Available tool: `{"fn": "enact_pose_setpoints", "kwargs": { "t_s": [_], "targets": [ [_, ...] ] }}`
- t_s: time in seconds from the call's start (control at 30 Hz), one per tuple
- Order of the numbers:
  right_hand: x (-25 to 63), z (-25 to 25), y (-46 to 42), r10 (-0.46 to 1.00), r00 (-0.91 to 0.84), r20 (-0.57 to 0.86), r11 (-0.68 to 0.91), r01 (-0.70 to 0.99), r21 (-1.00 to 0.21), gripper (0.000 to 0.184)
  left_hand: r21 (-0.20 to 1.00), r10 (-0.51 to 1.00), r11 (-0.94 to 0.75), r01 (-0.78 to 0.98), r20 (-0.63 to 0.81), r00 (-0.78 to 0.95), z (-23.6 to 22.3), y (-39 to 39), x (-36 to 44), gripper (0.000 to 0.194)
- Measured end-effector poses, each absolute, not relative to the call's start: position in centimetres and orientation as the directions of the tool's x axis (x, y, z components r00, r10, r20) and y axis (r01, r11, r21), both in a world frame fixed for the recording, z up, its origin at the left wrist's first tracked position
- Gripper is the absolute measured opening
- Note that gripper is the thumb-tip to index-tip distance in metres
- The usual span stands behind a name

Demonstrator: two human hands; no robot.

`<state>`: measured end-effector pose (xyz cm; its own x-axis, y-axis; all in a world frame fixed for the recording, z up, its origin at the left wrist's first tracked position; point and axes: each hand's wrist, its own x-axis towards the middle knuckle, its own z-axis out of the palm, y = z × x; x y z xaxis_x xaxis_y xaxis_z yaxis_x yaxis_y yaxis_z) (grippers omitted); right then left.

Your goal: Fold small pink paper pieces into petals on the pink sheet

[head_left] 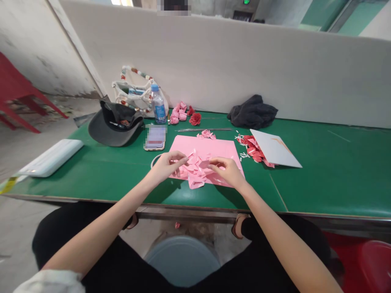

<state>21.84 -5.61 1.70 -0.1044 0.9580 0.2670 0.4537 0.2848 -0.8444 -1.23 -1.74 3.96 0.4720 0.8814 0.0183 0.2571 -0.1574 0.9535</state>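
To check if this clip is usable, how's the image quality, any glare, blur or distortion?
Head view: soft, even light, with mild shadows beneath the left hand and right hand on the green table; wide-angle distortion curves its front edge; the phone is pixelated; the hands look fairly sharp.

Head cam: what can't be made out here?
All from the head view:
Phone: screen pixelated.
Left hand and right hand: fingers and pink paper scraps hide what each pinches, if anything.
Dark cap: items inside too small to identify.
White beaded bag: contents partly hidden by the water bottle.
Red stool: cut off by the right and bottom edges.
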Motion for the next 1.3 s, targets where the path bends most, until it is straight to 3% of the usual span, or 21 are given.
{"fn": "enact_pose_setpoints", "kwargs": {
  "t_s": [0.2, 0.3, 0.37, 0.43, 0.5, 0.6, 0.7, 0.8, 0.87, 1.0, 1.1, 1.17, 1.3],
  "targets": [
    [19.8, 1.3, -6.7, 0.94, -0.226, 0.256, 0.329, 0.396, -0.857, 0.021, 0.952, 0.818, -0.194, 0.237, 0.024, 0.574, 3.4, -3.1, -0.1, 0.032],
    [20.4, 1.2, -6.5, 0.936, -0.245, 0.254, 0.34, 0.431, -0.836, 0.041, 0.957, 0.863, -0.16, 0.244, 0.016, 0.505, 3.4, -2.6, -0.5, 0.03],
    [21.3, 1.2, -6.1, 0.906, -0.299, 0.299, 0.417, 0.515, -0.749, 0.05, 0.947, 0.877, -0.16, 0.278, 0.007, 0.48, 3.7, -1.7, -1.4, 0.031],
    [22.3, 1.1, -5.5, 0.854, -0.391, 0.342, 0.519, 0.606, -0.603, 0.045, 0.919, 0.869, -0.175, 0.354, -0.024, 0.493, 4.2, -0.9, -2.5, 0.031],
    [22.9, 0.8, -5.1, 0.816, -0.453, 0.358, 0.577, 0.663, -0.477, 0.028, 0.884, 0.848, -0.191, 0.428, -0.071, 0.525, 4.6, -0.2, -3.6, 0.029],
    [22.9, 0.3, -4.9, 0.815, -0.427, 0.392, 0.573, 0.699, -0.429, 0.007, 0.826, 0.814, -0.196, 0.528, -0.163, 0.557, 4.8, 0.3, -4.6, 0.029],
    [22.3, 0.4, -5.1, 0.806, -0.259, 0.532, 0.542, 0.684, -0.489, 0.007, 0.763, 0.848, -0.255, 0.594, -0.119, 0.517, 4.3, 0.5, -4.7, 0.033],
    [21.6, 1.2, -5.6, 0.792, -0.007, 0.61, 0.498, 0.586, -0.64, 0.005, 0.724, 0.899, -0.367, 0.585, 0.115, 0.422, 3.8, 0.2, -3.8, 0.033],
    [21.2, 1.8, -5.9, 0.841, 0.104, 0.531, 0.444, 0.43, -0.786, 0.007, 0.754, 0.88, -0.422, 0.504, 0.207, 0.427, 3.8, -0.6, -2.8, 0.032],
    [20.3, 2.3, -6.3, 0.965, 0.073, 0.254, 0.245, 0.108, -0.963, 0.016, 0.912, 0.829, -0.325, 0.249, 0.148, 0.539, 4.0, -2.8, -0.4, 0.033],
    [19.6, 1.9, -6.6, 0.989, -0.017, 0.144, 0.145, 0.063, -0.987, 0.019, 0.962, 0.828, -0.22, 0.162, 0.097, 0.553, 3.4, -3.7, 0.6, 0.031],
    [19.2, 1.7, -6.9, 0.986, -0.038, 0.159, 0.162, 0.098, -0.982, 0.019, 0.975, 0.835, -0.171, 0.142, 0.067, 0.546, 2.8, -3.8, 0.8, 0.03],
    [18.7, 1.6, -7.7, 0.895, 0.02, 0.445, 0.414, 0.335, -0.846, 0.013, 0.985, 0.835, -0.134, 0.112, 0.051, 0.548, 1.9, -3.5, 0.8, 0.027]
  ]
}}
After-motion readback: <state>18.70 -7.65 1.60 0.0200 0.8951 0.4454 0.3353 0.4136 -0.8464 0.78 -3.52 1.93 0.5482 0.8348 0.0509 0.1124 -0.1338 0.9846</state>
